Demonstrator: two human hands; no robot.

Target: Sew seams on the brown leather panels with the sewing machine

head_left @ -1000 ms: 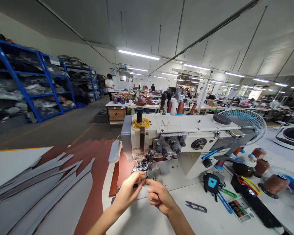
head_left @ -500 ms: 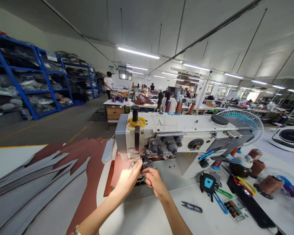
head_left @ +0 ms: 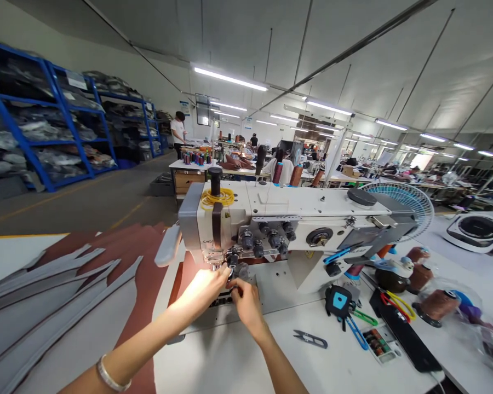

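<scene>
My left hand [head_left: 203, 287] and my right hand [head_left: 244, 300] are raised to the needle area of a white industrial sewing machine [head_left: 271, 216]. Both sets of fingertips are close around the black presser-foot parts [head_left: 232, 260], and whatever they pinch is too small to see. Brown leather [head_left: 183, 279] lies on the machine bed under the head. A metal bangle [head_left: 109, 375] circles my left wrist. Grey-edged strips [head_left: 45, 295] and brown leather panels [head_left: 143, 257] lie on the table to the left.
Thread snips [head_left: 310, 339], brown thread spools [head_left: 435, 306] and small tools lie on the white table to the right. A blue-bladed fan [head_left: 398, 205] stands behind the machine. Co-workers [head_left: 280, 169] sit beyond it, and blue shelves [head_left: 45, 120] line the left aisle.
The whole scene has shifted left and slightly up in the picture. My hands have moved up from the front of the machine to the needle area, and more of my left forearm shows.
</scene>
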